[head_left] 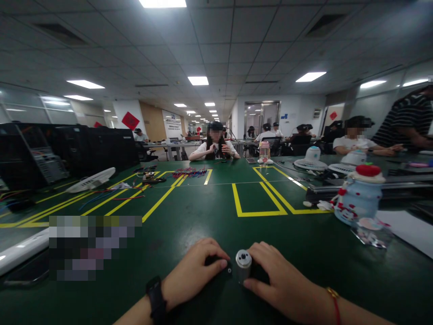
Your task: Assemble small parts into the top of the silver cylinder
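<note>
A silver metal cylinder (243,266) with small holes in its round top stands upright on the green table (203,216). My right hand (277,275) is wrapped round its right side, thumb at the front. Left of the cylinder, my left hand (199,266) has its thumb and fingers closed round a small dark part (229,270) with a light ring at its end. Most of that part is hidden by the fingers. The cylinder and the small dark part are close together, with a narrow gap between them.
Yellow tape (262,214) marks the table. Red and blue wires (190,173) lie further back. A light blue jar (359,198) stands at the right, a white device (25,250) lies at the left, and black computer cases (98,149) stand behind. A person (214,146) sits opposite.
</note>
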`<state>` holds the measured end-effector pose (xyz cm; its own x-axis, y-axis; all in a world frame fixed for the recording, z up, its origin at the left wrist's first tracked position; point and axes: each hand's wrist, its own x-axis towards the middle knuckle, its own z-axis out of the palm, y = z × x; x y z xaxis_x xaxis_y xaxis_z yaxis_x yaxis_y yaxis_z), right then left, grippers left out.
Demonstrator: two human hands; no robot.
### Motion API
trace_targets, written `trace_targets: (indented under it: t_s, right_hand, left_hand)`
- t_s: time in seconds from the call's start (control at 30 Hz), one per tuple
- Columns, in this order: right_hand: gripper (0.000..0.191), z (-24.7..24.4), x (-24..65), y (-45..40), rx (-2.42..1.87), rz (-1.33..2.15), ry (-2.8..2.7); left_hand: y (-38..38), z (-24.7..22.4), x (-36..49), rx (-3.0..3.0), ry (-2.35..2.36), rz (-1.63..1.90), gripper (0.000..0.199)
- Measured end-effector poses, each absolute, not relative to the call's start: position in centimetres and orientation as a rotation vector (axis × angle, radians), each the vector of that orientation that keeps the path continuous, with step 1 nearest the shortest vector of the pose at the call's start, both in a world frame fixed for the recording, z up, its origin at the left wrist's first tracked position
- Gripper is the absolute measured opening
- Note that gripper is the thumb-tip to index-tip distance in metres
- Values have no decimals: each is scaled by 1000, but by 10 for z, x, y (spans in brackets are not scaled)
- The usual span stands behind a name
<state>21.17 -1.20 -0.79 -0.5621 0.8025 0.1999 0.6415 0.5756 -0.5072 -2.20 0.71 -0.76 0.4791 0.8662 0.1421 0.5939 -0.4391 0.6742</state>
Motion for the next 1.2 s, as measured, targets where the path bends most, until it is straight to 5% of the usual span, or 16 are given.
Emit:
trace_targets:
  t_s: [1.2]
  right_hand:
    - [20,-8,211,-13,-1157,562,-2383]
  left_hand:
    - [5,-5,-22,2253,1205,634,15]
